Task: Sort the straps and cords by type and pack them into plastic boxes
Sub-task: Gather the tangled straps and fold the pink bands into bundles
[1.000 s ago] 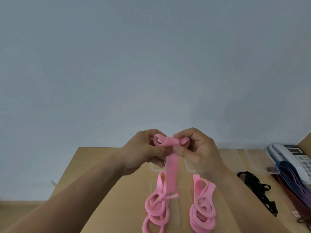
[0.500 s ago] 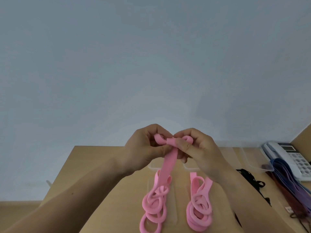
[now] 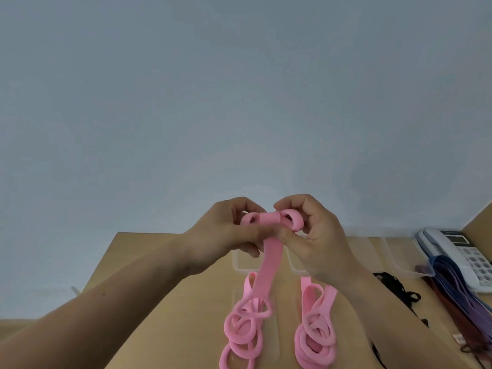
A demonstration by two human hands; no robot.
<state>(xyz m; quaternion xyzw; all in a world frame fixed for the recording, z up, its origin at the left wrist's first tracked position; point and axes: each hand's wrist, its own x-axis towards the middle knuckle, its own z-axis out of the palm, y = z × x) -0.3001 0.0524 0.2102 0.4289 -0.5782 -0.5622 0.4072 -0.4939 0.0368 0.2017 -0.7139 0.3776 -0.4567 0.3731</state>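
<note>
A pink strap (image 3: 269, 259) hangs from both my hands, raised above the wooden table (image 3: 138, 251). My left hand (image 3: 226, 235) pinches its rolled upper end from the left, and my right hand (image 3: 316, 235) grips a curled loop of it from the right. Its lower part trails into a loose pink tangle (image 3: 245, 328) on the table. A second pile of pink strap (image 3: 316, 334) lies to the right of that tangle. Clear plastic boxes (image 3: 241, 263) sit behind my hands, partly hidden.
Black cord (image 3: 399, 291) lies right of my right forearm. Blue, purple and dark red straps (image 3: 458, 291) are bundled at the right edge. A white desk phone (image 3: 452, 251) stands at the far right. More clear boxes (image 3: 394, 251) line the table's back edge by the grey wall.
Both hands have wound the pink strap's top end further into a roll. The hanging length has shortened and its tangle has shifted slightly on the table.
</note>
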